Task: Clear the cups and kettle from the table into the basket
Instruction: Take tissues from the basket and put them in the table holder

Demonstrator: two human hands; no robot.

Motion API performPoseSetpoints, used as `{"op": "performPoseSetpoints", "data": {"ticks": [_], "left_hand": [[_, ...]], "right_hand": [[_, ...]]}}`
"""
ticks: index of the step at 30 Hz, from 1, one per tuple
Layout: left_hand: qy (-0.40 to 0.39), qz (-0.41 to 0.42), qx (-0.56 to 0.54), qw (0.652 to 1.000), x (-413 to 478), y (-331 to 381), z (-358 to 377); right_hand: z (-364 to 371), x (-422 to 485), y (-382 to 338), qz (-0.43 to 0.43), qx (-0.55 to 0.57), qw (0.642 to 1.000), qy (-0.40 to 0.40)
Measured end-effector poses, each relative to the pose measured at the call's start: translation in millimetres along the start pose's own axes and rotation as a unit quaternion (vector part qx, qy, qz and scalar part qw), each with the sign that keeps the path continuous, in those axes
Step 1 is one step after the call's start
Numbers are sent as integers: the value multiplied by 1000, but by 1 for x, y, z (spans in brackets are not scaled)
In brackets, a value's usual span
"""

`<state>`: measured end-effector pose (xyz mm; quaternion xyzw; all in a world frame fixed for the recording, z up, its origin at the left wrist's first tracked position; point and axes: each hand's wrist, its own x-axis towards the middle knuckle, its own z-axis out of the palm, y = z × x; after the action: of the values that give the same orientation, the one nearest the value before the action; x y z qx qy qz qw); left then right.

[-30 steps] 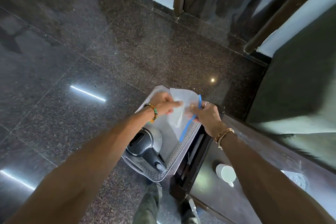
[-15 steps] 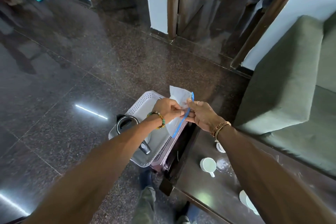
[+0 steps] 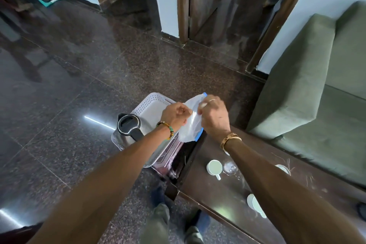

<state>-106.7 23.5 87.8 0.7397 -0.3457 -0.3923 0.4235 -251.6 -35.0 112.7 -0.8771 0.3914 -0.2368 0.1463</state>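
A white perforated basket [image 3: 150,105] sits on the floor at the end of the dark table [image 3: 223,196]. A steel kettle with a black lid [image 3: 128,126] stands inside its near left corner. Above the basket's right side, my left hand [image 3: 175,113] and my right hand [image 3: 213,114] both pinch a clear plastic bag with a blue strip [image 3: 191,125]. One white cup [image 3: 214,167] stands on the table. A second white cup [image 3: 254,205] shows partly behind my right forearm.
A green sofa [image 3: 316,95] runs along the table's far side on the right. Dark polished floor spreads to the left. A door frame and wall stand ahead. My feet are below, beside the table's corner.
The view has tilted up and pulled back. My hands have lifted the bag and turned it, with the right hand now gripping its top edge. The kettle stays in the basket.
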Motion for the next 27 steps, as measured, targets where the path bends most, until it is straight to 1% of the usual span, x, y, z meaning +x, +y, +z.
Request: {"op": "performPoseSetpoints", "data": {"ticks": [1,2,3,4,6,8,9,11,13,16,19,20,21,22,23,25,27], "left_hand": [[1,-13,-29,999,-2,2,5],[4,-27,-56,998,-2,3,8],[5,-39,-78,996,-1,3,11],[4,-48,-100,994,0,3,12],[4,-57,-135,989,-2,2,12],[2,-62,-139,988,-5,-1,12],[-5,-62,-144,988,-7,-1,12],[-25,-62,-161,985,-12,-3,13],[-36,-63,-166,983,-15,-4,14],[-49,-57,-167,983,-17,-2,18],[-66,-47,-166,983,-19,2,21],[-68,-43,-165,983,-19,3,22],[-69,-39,-165,983,-20,5,23],[-70,-34,-163,984,-20,6,24],[-70,-27,-161,984,-21,6,24],[-76,-8,-152,985,-24,9,27],[-90,14,-147,985,-27,12,31]], "right_hand": [[1,-1,-4,-44,-28,996,-66],[1,-2,-9,-46,-46,988,-140],[4,-3,-9,-12,-47,980,-193],[7,-4,-7,43,-34,975,-217],[10,-4,-3,174,31,961,-212],[12,-3,9,277,94,933,-212],[13,-4,12,303,116,916,-235],[16,-5,11,314,111,906,-262],[20,-7,11,335,111,903,-246],[24,-8,13,371,156,891,-210],[24,-5,10,418,204,869,-169],[25,-4,11,416,184,874,-172],[25,-2,11,424,185,867,-183],[28,-1,13,400,160,879,-205],[29,-1,14,393,172,877,-217],[30,-1,16,417,242,853,-200],[30,-3,20,473,317,805,-165]]}}
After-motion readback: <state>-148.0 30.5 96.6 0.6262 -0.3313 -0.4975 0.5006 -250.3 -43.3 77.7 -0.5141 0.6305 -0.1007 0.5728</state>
